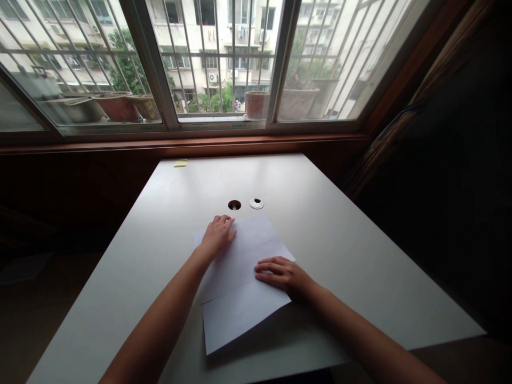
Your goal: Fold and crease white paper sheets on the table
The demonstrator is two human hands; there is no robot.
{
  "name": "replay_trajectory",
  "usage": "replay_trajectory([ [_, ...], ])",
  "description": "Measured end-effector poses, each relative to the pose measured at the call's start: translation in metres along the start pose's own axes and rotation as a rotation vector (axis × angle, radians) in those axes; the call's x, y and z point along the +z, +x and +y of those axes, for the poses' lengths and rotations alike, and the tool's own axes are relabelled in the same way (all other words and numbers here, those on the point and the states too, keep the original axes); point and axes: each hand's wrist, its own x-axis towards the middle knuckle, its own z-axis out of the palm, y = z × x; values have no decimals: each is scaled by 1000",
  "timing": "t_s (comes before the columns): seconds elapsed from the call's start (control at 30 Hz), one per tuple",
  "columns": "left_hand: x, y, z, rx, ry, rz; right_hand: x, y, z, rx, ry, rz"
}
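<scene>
Left hand (218, 234): loosely curled, on paper (250, 245) | right hand (283, 274): flatter, touching paper | apart

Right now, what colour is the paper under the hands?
The paper is white, clearest in the head view.

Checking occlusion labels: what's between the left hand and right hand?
White paper lies between the left hand and the right hand; the head view shows it.

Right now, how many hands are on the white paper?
2: the left hand over the far left part of the white paper, and the right hand at its right side, nearer the person. No other hand shows.
</scene>
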Motion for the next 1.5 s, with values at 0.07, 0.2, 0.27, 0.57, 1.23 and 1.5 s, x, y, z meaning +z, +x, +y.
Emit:
replay_trajectory([
  [0.07, 11, 4, 7, 29, -2, 36, 0, 0, 0, 8, -1, -6],
  [0.2, 27, 6, 13, 44, 11, 106, -2, 0, -1, 15, 10, -26],
  [0.27, 31, 4, 12, 55, 14, 135, -4, 1, -2, 11, 13, -29],
  [0.57, 38, 3, 6, 130, -61, 166, -9, -5, 10, 35, -59, 21],
  [1.23, 30, 3, 9, 78, -86, 90, -18, -10, 13, 90, -115, 51],
  [1.5, 29, 10, 8, 42, -145, 64, -11, -9, 13, 122, -77, 64],
])
